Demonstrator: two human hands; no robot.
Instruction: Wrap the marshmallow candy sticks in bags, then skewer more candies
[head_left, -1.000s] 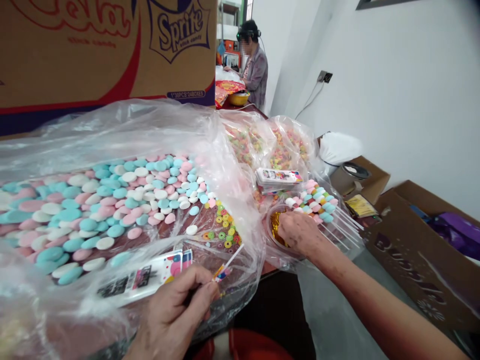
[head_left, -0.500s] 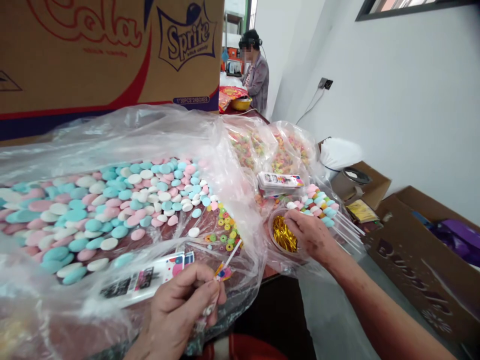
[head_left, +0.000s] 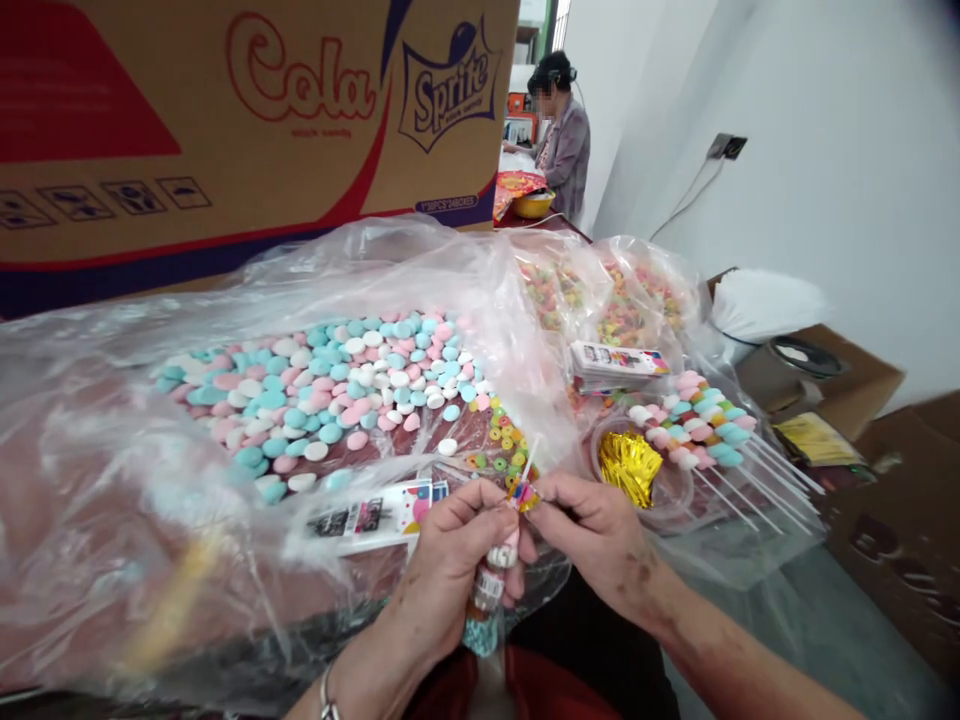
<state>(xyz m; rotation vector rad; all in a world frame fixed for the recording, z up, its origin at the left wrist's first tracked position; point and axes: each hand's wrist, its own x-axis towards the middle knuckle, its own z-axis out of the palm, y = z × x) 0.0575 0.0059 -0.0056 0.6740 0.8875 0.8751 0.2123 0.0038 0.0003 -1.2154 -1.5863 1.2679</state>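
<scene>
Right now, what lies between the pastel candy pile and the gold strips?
In the head view, ring candies and clear plastic, with the held white stick jutting up in front.

Cola carton [head_left: 300, 170] cut off at left, wrapped candy [head_left: 489, 590] partly behind left grip [head_left: 454, 555]

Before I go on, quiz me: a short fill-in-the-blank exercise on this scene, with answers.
Left of Sprite, large lettering on the carton reads ____.
The bracelet is on the ____ wrist.
The strips in the round tub are coloured ____.
Between left hand and right hand, the stick of the wrapped candy is coloured ____.
Cola; left; gold; white
</scene>
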